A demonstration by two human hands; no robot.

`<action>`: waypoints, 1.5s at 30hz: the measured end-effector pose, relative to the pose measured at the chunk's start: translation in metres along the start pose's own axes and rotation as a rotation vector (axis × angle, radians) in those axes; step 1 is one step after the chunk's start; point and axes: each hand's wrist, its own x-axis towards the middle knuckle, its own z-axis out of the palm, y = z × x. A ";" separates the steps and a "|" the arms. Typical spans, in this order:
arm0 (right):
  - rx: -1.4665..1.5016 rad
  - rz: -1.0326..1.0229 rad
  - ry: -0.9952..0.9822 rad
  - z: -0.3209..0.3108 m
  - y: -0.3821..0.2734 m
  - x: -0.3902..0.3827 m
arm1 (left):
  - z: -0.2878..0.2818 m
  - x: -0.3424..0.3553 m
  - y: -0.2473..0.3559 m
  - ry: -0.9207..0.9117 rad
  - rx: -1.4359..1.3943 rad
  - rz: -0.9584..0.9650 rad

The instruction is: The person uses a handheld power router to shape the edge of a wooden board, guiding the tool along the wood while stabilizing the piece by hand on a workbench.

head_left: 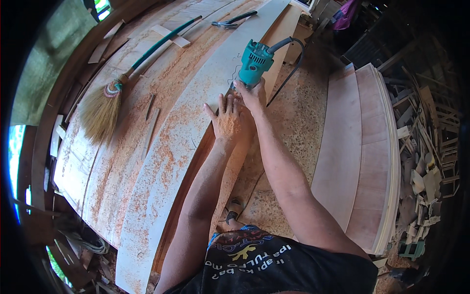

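A teal trim router (253,63) stands on the edge of a long pale board (181,130), its cord running off the top. My right hand (252,95) wraps round the router's lower body, so the bit and base are mostly hidden. Just nearer to me, my left hand (227,120) lies on the board's edge with fingers stretched and spread, holding nothing. Orange wood dust coats its back. More shavings are scattered over the board, and pencil lines show on it close to the router.
On the wide panelled surface to the left lie a broom (105,105), a hammer (234,20) and thin wood strips (151,127). The router's black cord (293,68) loops on the right. Stacked curved panels (342,147) stand beyond the dusty floor, beside a heap of offcuts (421,191).
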 end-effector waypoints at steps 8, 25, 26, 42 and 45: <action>0.059 -0.007 -0.013 -0.003 0.004 0.010 | 0.005 0.011 0.005 -0.025 0.012 0.005; 0.033 0.020 -0.007 -0.007 0.011 0.031 | 0.019 0.032 0.009 0.022 -0.017 0.024; 0.033 0.024 -0.010 -0.008 0.010 0.031 | 0.018 0.032 0.010 0.011 -0.036 0.017; 0.037 0.045 -0.003 -0.011 0.019 0.051 | 0.027 0.047 0.015 0.047 0.065 0.049; 0.035 0.047 -0.009 -0.012 0.019 0.053 | 0.025 0.051 0.017 -0.003 0.032 0.026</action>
